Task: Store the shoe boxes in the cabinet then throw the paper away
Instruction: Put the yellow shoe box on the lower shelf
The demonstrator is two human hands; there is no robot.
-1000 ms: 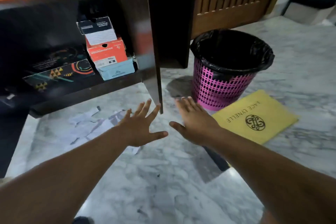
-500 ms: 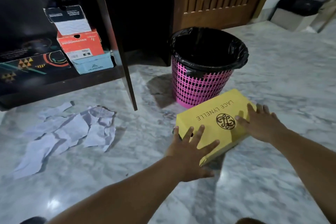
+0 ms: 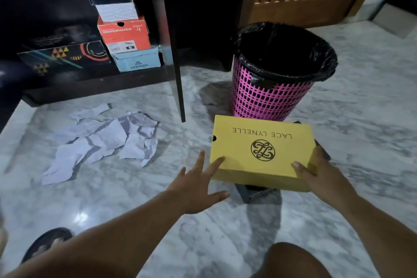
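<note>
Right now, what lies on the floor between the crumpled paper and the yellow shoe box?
Only bare marble floor separates the crumpled paper from the yellow shoe box in the head view; the cabinet door's edge ends just behind.

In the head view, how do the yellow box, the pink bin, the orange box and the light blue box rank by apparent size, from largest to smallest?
1. Pink bin and yellow box: similar in apparent size; the box is nearer the camera, so I do not rank them.
2. Orange box.
3. Light blue box, partly covered by the orange one.
</note>
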